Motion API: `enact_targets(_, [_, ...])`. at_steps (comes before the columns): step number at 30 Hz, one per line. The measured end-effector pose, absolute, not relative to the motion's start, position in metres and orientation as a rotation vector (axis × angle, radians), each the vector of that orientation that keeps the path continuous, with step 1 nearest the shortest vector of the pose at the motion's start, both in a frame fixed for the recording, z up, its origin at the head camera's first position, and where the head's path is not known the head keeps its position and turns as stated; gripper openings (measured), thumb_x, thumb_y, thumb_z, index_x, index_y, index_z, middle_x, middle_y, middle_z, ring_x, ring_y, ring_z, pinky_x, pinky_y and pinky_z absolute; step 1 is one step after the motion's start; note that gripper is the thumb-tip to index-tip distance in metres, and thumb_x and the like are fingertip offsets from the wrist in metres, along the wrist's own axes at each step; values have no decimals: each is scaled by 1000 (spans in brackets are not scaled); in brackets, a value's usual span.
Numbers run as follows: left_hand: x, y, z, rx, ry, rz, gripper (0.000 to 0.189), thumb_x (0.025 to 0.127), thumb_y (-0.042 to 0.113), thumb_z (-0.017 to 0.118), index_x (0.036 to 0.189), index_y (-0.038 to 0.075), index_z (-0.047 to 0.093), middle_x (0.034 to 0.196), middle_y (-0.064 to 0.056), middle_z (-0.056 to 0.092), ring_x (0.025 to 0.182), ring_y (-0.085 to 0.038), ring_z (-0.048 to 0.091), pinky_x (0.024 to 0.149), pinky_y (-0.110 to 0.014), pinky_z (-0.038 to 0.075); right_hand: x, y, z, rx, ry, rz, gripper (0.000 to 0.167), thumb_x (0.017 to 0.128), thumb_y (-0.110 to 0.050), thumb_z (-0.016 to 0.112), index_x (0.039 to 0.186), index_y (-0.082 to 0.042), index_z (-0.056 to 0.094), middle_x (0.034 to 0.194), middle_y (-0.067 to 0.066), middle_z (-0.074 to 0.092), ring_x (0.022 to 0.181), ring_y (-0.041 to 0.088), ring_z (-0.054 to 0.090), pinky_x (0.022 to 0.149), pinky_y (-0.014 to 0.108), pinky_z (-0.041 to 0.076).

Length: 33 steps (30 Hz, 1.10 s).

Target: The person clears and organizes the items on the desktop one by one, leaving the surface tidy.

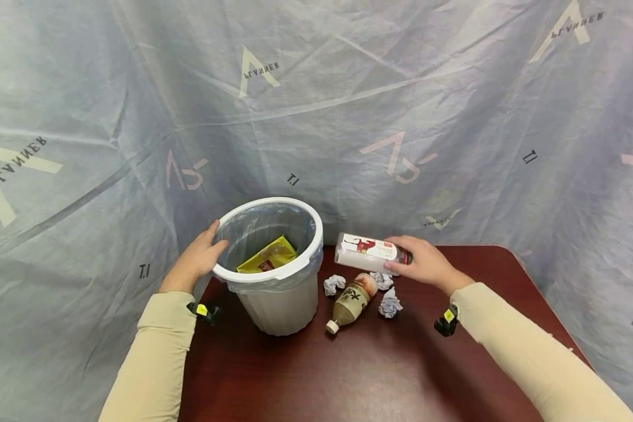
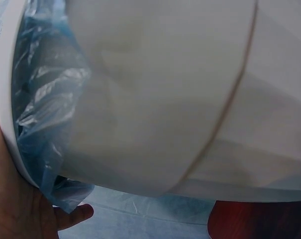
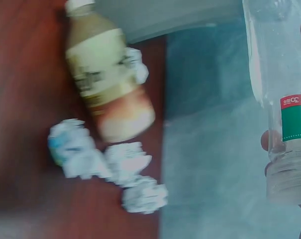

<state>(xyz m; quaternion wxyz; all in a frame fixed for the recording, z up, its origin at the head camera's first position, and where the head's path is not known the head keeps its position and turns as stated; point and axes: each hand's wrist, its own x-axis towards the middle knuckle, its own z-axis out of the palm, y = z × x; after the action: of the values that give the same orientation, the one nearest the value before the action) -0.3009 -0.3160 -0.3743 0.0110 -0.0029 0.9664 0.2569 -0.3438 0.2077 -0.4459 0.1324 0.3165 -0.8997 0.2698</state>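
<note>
My left hand (image 1: 200, 255) holds the rim of a white trash can (image 1: 282, 305), with the thumb over the edge. A bluish plastic liner (image 2: 53, 94) hangs over the rim. Inside lies a yellow packet (image 1: 269, 256). With my right hand (image 1: 424, 261) I grip a clear plastic bottle (image 1: 366, 252) around its capped end. It is held sideways above the table, its base towards the can; its label is white and red, with a green part in the right wrist view. Below it lie a bottle with a beige label (image 1: 352, 302) and several crumpled paper balls (image 1: 390, 303).
The dark red table (image 1: 316, 375) runs under everything, its rounded far right corner beyond my right hand. Grey printed sheeting (image 1: 316, 117) hangs close behind the table and along both sides.
</note>
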Motion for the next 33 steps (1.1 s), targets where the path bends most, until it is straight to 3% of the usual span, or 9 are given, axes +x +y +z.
enact_targets(13, [-300, -314, -373, -10, 3006, 805, 74, 105, 40, 36, 164, 15, -1, 165, -30, 8, 149, -53, 11, 117, -69, 15, -373, 158, -348, 964, -2579, 721, 63, 88, -47, 75, 139, -13, 62, 133, 11, 65, 116, 30, 62, 95, 52, 49])
enact_targets(18, [-300, -315, -372, -2, 3006, 804, 74, 105, 41, 35, 164, 15, -1, 165, -30, 8, 149, -53, 11, 117, -69, 15, -385, 122, -327, 993, -2631, 657, 64, 89, -55, 71, 140, -17, 62, 129, 4, 67, 98, 23, 64, 86, 46, 51])
enact_targets(22, [-300, -316, -372, -14, 3010, 798, 74, 105, 41, 35, 164, 14, -1, 165, -30, 8, 149, -53, 11, 117, -68, 15, -391, 89, -319, 1021, -2692, 610, 66, 89, -62, 65, 139, -18, 62, 123, 2, 69, 97, 20, 64, 83, 43, 52])
enact_targets(29, [-302, -315, -374, -4, 3008, 795, 74, 105, 41, 36, 164, 14, 1, 164, -31, 9, 148, -53, 12, 117, -69, 16, -389, 43, -317, 917, -2786, 670, 63, 90, -67, 61, 133, -21, 64, 87, -3, 66, 72, 17, 58, 61, 36, 46])
enact_targets(33, [-302, -315, -373, 2, 3016, 796, 73, 106, 41, 36, 164, 13, 2, 164, -31, 10, 149, -53, 12, 117, -68, 15, -385, 18, -313, 858, -2817, 674, 69, 90, -69, 58, 139, -20, 60, 91, -3, 67, 76, 17, 60, 63, 37, 48])
